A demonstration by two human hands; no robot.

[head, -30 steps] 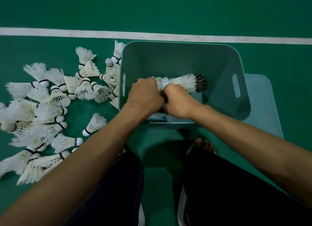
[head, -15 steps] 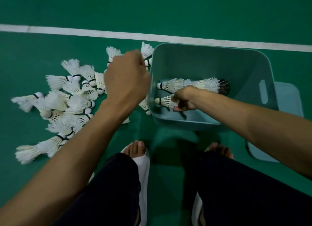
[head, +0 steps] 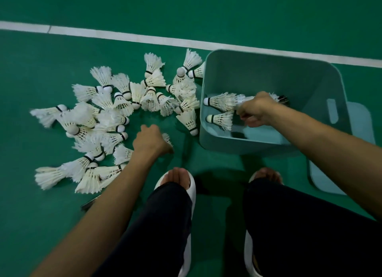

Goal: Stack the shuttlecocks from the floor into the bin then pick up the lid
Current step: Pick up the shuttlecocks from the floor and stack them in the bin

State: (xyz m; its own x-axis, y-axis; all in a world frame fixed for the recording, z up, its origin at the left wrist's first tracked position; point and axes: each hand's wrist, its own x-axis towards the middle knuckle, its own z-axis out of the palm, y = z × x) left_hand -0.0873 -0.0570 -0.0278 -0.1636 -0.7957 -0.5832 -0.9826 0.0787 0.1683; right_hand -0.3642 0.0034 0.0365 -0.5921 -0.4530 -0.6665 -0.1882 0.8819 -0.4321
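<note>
Several white shuttlecocks (head: pixel 107 119) lie scattered on the green floor left of a pale teal bin (head: pixel 306 78). My left hand (head: pixel 149 141) is down on the floor at the pile's right edge, fingers curled round one shuttlecock (head: pixel 167 139) whose feathers stick out to the right. Inside the bin my right hand (head: pixel 256 110) grips a short shuttlecock (head: pixel 221 120) by its feathers. Beside it lies a long nested stack of shuttlecocks (head: pixel 223 101), its far end hidden behind my hand. The teal lid (head: pixel 359 119) lies flat under and right of the bin.
A white court line (head: pixel 124 37) crosses the floor behind the pile and bin. My two feet in white slides (head: pixel 186 185) stand just in front of the bin. A dark thin object (head: pixel 88 204) lies on the floor by my left forearm.
My left hand left the bin, swung over the pile and dropped to the floor onto a shuttlecock. My right hand stayed in the bin with a shuttlecock. The camera view shifted left.
</note>
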